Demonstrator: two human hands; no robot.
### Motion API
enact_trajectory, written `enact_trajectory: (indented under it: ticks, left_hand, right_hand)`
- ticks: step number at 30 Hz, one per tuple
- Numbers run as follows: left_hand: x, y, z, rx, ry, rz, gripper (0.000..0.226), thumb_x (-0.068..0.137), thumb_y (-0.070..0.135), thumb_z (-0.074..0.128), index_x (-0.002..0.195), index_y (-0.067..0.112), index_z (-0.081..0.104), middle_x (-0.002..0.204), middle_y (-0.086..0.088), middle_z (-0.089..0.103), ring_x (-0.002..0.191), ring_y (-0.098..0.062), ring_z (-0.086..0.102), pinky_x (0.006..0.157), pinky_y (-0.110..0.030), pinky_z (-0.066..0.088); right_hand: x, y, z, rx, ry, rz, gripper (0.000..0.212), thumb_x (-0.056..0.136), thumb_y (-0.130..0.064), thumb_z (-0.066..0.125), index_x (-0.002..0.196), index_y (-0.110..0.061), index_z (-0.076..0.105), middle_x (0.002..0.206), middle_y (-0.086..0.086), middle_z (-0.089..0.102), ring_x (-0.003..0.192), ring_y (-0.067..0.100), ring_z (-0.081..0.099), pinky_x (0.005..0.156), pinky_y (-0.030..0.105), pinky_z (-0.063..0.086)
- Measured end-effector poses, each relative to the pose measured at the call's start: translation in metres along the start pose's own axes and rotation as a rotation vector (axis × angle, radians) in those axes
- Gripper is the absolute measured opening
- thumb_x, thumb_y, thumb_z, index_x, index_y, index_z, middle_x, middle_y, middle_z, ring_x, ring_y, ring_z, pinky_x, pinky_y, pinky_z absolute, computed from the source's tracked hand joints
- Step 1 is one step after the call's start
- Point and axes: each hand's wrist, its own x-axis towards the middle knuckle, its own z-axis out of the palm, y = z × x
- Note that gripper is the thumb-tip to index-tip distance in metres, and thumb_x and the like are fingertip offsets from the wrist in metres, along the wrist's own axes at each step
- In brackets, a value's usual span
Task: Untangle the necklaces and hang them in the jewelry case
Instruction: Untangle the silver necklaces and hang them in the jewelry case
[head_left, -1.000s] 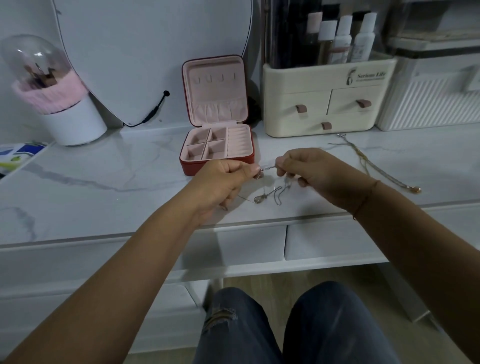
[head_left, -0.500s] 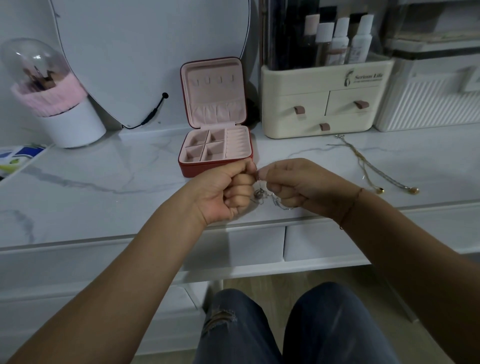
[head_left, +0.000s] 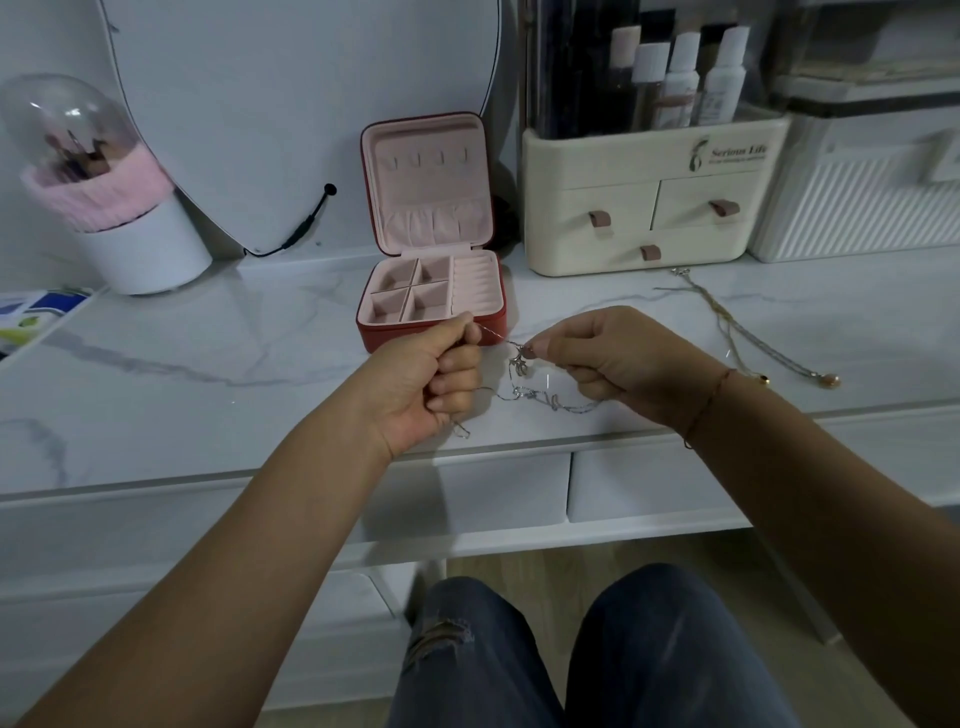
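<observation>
Two grips raised close together over the near edge of the desk (head_left: 208, 364), just on the near side of the jewelry case (head_left: 371, 338). On the left, the left grip (head_left: 431, 379) curled into a fist, thumb and forefinger pinching a thin chain at the top, a loose end trailing out below the little finger. On the right, the right grip (head_left: 608, 358) also curled, fingertips nipping the same silver necklaces (head_left: 524, 384) at a small knot with a pendant hanging from it. Between them, a short taut length of chain above and a slack, kinked loop sagging beneath; hard to tell whether touching the desk. A red thread bracelet (head_left: 711, 400) around the right wrist.

Case standing open, pink-lined lid (head_left: 428, 182) upright toward the far wall, a row of small hooks across it and a gathered pocket below; in the base, four square compartments on the left and ring rolls on the right.

Farther right, gold-toned necklaces (head_left: 748, 338) lying stretched on the desk from the foot of the cream organizer (head_left: 649, 208) toward the near right, each ending in a small pendant. Bottles (head_left: 680, 78) in the top of the organizer, a mirror (head_left: 291, 104) behind the case, a domed brush holder (head_left: 119, 208) at far left
</observation>
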Motion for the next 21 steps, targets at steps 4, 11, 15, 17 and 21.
enact_trajectory:
  ticks: [4,11,15,17,21]
  left_hand:
    - [0.0,-0.001,0.001,0.049,0.045,0.032,0.027,0.1,0.022,0.043,0.074,0.015,0.049,0.054,0.005,0.038,0.04,-0.005,0.033,0.035,-0.015,0.028]
    - [0.001,-0.004,0.009,0.292,0.083,0.189,0.023,0.097,0.016,0.051,0.11,0.001,0.063,0.091,-0.007,0.062,0.056,-0.008,0.052,0.05,-0.019,0.041]
    - [-0.001,-0.001,0.013,0.535,0.106,0.3,0.014,0.092,0.022,0.061,0.1,0.016,0.07,0.09,0.0,0.069,0.062,-0.004,0.05,0.058,-0.019,0.038]
    - [-0.001,0.0,0.014,0.599,0.141,0.344,0.014,0.09,0.025,0.064,0.1,0.021,0.072,0.092,0.001,0.072,0.073,0.0,0.058,0.063,-0.018,0.039]
    - [0.001,0.001,0.013,0.605,0.174,0.391,0.016,0.089,0.023,0.065,0.101,0.017,0.073,0.102,-0.008,0.072,0.086,-0.005,0.061,0.061,-0.008,0.041]
  right_hand:
    - [-0.002,-0.004,0.001,-0.087,0.092,-0.073,0.016,0.088,-0.016,0.067,0.096,-0.003,0.073,0.044,-0.005,0.041,0.045,0.01,0.026,0.038,0.017,0.024]
    - [-0.004,-0.018,0.003,-0.144,0.125,-0.185,0.014,0.09,-0.018,0.064,0.092,-0.006,0.071,0.038,-0.015,0.045,0.037,0.001,0.032,0.04,0.012,0.028]
    - [-0.003,-0.023,0.004,-0.131,0.114,-0.218,0.018,0.088,-0.021,0.066,0.092,-0.004,0.071,0.044,-0.014,0.046,0.044,0.002,0.034,0.045,0.014,0.031]
    - [-0.003,-0.025,0.004,-0.123,0.111,-0.225,0.017,0.088,-0.021,0.066,0.092,-0.005,0.07,0.045,-0.014,0.048,0.044,0.001,0.035,0.045,0.014,0.033]
    - [-0.004,-0.024,0.001,-0.142,0.12,-0.24,0.012,0.088,-0.018,0.066,0.093,-0.009,0.071,0.045,-0.015,0.051,0.042,-0.001,0.037,0.044,0.012,0.034]
